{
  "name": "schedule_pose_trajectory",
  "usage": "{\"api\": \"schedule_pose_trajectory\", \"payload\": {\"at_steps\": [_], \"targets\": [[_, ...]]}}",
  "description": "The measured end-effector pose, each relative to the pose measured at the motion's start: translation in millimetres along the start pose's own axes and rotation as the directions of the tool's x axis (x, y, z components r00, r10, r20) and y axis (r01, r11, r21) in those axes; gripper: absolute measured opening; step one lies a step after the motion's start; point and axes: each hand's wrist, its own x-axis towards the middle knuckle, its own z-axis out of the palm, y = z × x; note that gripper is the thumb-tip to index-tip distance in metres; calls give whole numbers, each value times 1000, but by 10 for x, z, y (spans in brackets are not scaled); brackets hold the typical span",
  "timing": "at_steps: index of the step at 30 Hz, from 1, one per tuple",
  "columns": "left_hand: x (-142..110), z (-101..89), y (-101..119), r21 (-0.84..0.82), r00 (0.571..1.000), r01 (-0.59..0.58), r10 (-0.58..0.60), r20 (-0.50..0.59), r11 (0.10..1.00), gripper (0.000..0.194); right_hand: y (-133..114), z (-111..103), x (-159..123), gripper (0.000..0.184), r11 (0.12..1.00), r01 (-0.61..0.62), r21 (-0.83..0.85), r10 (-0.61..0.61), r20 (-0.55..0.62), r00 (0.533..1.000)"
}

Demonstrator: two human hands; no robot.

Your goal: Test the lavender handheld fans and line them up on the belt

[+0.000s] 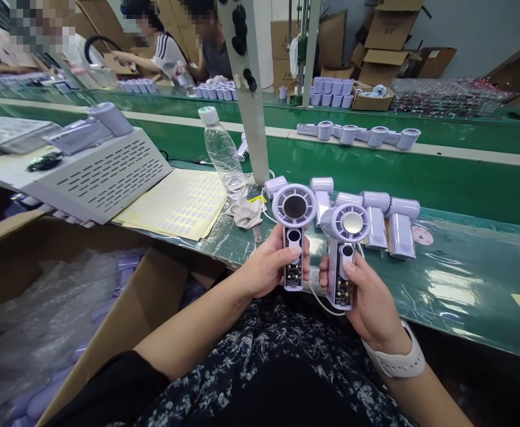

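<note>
My left hand (271,264) is closed around the handle of a lilac handheld fan (294,222), its thumb resting on the front below a dark oval. Beside it, my right hand (369,293) grips a second lilac handheld fan (348,237), the thumb again on the handle's front. Both handles show a bare dark circuit board with small yellowish squares. The left fan has a dark round centre, the right one a shiny silver centre. Several more lilac fans (402,228) lie face down on the green bench just behind. A white cable hangs below the held fans.
A water bottle (222,148) and a crumpled pale cloth (246,212) stand near the metal post (253,118). Sticker sheets (175,204) lie beside a vented grey box (113,172). Fans lie on the conveyor (465,172). An open carton (148,302) is at lower left. Co-workers sit across.
</note>
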Motion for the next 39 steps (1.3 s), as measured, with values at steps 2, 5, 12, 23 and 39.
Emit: {"api": "schedule_pose_trajectory", "payload": {"at_steps": [2,5,12,23,39], "targets": [[2,1,0,-10,1000,5,-5,-30,1000,37,-11,8,-3,22,1000,-4,5,4,0,1000],[4,-3,5,-9,999,2,-2,-53,1000,39,-22,3,-14,24,1000,-3,-3,3,-20,1000],[37,-12,-30,9,999,19,-19,-37,1000,39,-21,-4,-18,23,999,-20,37,21,-17,1000],[45,-4,-59,118,998,-1,8,-60,993,42,-16,-75,-9,19,998,57,-20,-58,-71,996],[18,-24,-94,-28,998,67,-67,4,997,41,-59,-139,-55,30,994,47,95,-38,-100,994]]}}
